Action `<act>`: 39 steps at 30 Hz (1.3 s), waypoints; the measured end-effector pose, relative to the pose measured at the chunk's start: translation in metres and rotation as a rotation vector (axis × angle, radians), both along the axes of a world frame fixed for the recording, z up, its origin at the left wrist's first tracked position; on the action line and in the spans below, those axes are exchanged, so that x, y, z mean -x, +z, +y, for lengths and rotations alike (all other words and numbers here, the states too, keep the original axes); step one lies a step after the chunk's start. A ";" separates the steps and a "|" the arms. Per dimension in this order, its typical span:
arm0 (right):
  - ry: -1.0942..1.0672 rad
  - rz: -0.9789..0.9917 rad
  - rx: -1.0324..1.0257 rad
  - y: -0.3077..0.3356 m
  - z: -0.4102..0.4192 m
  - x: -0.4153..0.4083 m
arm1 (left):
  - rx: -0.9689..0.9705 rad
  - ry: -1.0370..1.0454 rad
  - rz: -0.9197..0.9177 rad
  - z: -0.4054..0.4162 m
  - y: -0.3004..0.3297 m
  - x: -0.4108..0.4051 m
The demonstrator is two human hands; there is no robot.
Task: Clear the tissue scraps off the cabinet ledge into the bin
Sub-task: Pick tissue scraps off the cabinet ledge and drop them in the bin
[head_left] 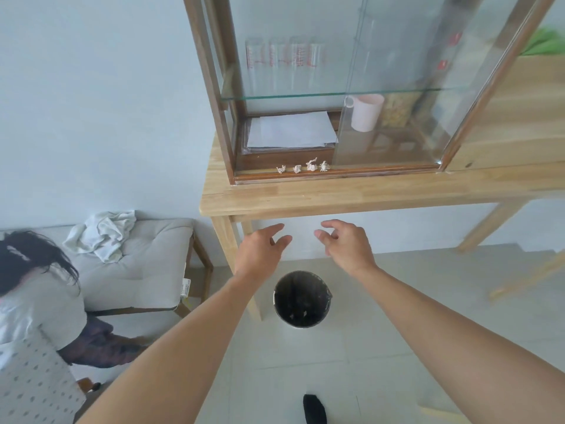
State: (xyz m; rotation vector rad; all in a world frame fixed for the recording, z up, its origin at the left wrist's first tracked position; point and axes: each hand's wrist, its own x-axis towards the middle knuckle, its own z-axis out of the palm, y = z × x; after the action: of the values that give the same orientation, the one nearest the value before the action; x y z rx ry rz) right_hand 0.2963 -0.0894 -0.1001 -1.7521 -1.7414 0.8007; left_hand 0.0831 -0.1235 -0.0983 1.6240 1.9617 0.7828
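Observation:
Several small white tissue scraps point(302, 168) lie in a row on the dark wooden ledge point(382, 172) at the front of a glass cabinet point(336, 87). A black round bin point(302, 298) stands on the floor below the table, with a few scraps inside. My left hand point(260, 249) and my right hand point(342, 243) are stretched out side by side below the table edge, above the bin. Both hands hold nothing, and their fingers are loosely apart and curled.
The cabinet stands on a light wooden table point(336, 197) with a leg point(235, 249) beside my left hand. A cushioned bench point(146, 264) with a white cloth point(104, 234) is at the left. A person point(36, 316) crouches at the lower left.

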 end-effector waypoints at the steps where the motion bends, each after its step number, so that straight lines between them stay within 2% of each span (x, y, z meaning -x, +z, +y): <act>1: 0.003 0.006 -0.019 0.006 0.002 0.002 | -0.012 0.004 -0.002 0.002 0.006 0.002; 13: 0.067 0.068 -0.147 0.036 0.079 0.018 | -0.117 0.045 0.020 0.069 0.041 0.024; 23: 0.125 0.137 -0.111 0.044 0.146 0.050 | -0.140 0.087 -0.018 0.139 0.038 0.022; 27: 0.130 0.104 -0.096 0.039 0.154 0.055 | -0.137 0.110 -0.017 0.153 0.036 0.019; 39: 0.108 0.185 -0.149 0.035 0.138 0.047 | -0.167 0.171 -0.040 0.151 0.041 0.013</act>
State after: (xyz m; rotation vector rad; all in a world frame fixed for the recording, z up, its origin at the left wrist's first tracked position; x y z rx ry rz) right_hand 0.2491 0.0481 -0.0648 -1.4501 -1.7347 0.8279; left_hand 0.0698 0.0275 -0.0574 1.5329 2.0740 1.0619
